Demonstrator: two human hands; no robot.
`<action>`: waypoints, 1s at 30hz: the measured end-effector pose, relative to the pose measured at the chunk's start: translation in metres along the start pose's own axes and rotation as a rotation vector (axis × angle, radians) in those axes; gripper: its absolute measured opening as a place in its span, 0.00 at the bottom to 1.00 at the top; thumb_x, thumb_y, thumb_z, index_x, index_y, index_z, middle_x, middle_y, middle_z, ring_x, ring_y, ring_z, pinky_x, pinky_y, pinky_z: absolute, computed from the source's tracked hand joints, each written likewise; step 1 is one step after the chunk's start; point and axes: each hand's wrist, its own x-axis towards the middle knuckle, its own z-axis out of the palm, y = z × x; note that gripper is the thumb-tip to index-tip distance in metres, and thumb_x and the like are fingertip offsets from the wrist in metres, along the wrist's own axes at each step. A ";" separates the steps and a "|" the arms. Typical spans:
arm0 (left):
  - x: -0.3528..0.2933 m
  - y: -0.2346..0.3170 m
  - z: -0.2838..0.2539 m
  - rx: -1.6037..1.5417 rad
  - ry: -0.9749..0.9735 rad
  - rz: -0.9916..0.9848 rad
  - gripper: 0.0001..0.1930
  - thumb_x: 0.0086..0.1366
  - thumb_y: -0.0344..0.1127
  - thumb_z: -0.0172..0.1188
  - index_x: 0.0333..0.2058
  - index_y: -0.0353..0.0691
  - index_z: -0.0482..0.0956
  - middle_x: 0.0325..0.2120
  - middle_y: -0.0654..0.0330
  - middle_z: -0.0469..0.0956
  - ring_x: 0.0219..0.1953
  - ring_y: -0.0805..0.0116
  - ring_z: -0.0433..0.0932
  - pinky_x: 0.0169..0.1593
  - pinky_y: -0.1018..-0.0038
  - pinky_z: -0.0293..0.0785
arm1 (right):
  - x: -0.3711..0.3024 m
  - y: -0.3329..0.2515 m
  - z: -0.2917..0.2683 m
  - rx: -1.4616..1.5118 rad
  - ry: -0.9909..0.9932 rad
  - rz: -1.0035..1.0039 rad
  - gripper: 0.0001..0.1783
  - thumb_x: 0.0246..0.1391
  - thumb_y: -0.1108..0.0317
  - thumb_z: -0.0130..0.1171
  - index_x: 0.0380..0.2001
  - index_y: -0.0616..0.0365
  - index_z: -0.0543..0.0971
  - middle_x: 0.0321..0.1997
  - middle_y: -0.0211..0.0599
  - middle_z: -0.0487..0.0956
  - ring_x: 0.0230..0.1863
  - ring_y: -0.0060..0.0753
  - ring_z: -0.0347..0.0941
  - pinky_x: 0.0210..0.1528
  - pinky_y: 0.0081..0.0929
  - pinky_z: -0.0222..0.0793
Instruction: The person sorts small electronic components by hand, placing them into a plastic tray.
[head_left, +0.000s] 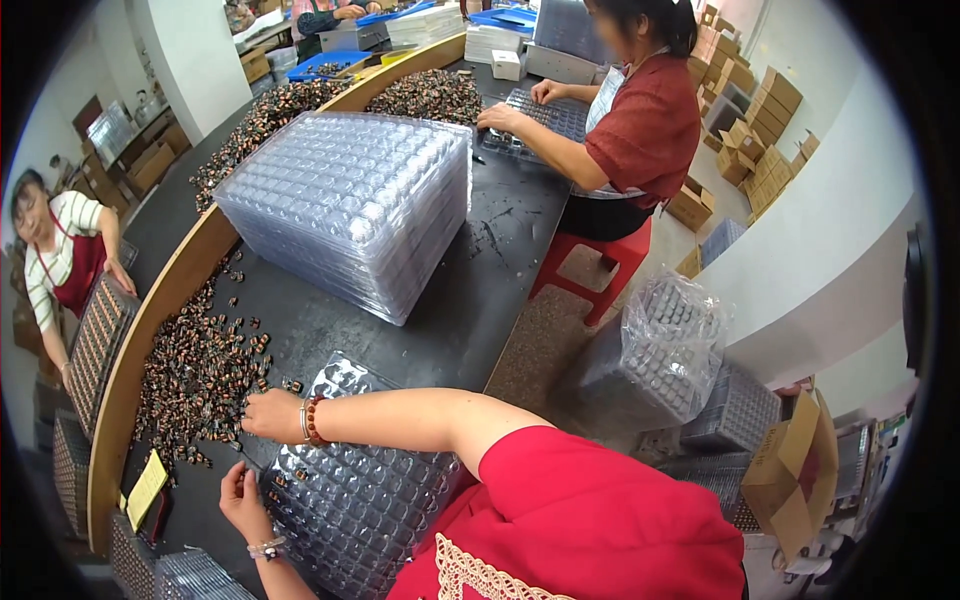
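A clear plastic blister tray [365,510] with rows of round pockets lies in front of me on the black table. A few small black-and-copper parts sit in pockets near its left edge. My right hand [272,415], with a beaded bracelet at the wrist, reaches across the tray to the edge of a loose heap of these parts [195,375]. Its fingers are curled, and what they hold is hidden. Beside the tray's left edge is my left hand [243,500], its fingertips pinched together around something dark and too small to name.
A tall stack of clear trays [350,210] stands beyond my arms. A curved wooden rim [125,390] borders the table's left side. By it lies a yellow paper [147,490]. A co-worker in red [650,130] works at another tray; one in stripes [85,245] holds a filled tray.
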 end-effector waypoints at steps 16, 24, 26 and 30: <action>-0.012 -0.001 0.008 0.334 0.063 0.311 0.10 0.63 0.23 0.50 0.43 0.31 0.75 0.37 0.59 0.73 0.28 0.74 0.71 0.32 0.79 0.69 | -0.068 0.026 -0.063 0.494 0.065 0.467 0.11 0.56 0.64 0.51 0.35 0.59 0.79 0.38 0.41 0.76 0.41 0.45 0.74 0.44 0.38 0.68; 0.000 -0.006 -0.004 0.531 0.135 0.351 0.10 0.62 0.23 0.51 0.43 0.32 0.75 0.34 0.58 0.73 0.26 0.71 0.70 0.30 0.76 0.68 | -0.058 0.021 -0.045 0.876 0.346 0.536 0.10 0.54 0.68 0.52 0.34 0.62 0.78 0.30 0.42 0.81 0.33 0.38 0.78 0.37 0.31 0.72; 0.000 -0.012 -0.007 0.548 0.159 0.391 0.10 0.63 0.23 0.52 0.42 0.32 0.75 0.34 0.59 0.74 0.27 0.72 0.71 0.31 0.77 0.69 | -0.054 0.013 -0.052 0.961 0.274 0.583 0.09 0.54 0.69 0.52 0.34 0.62 0.77 0.28 0.41 0.80 0.29 0.35 0.78 0.34 0.30 0.72; -0.012 -0.001 -0.003 0.294 0.218 0.192 0.10 0.63 0.26 0.55 0.43 0.33 0.75 0.34 0.64 0.74 0.34 0.76 0.72 0.38 0.81 0.69 | -0.056 0.011 -0.053 1.117 0.207 0.618 0.10 0.58 0.70 0.50 0.37 0.64 0.77 0.24 0.39 0.80 0.22 0.26 0.78 0.25 0.23 0.74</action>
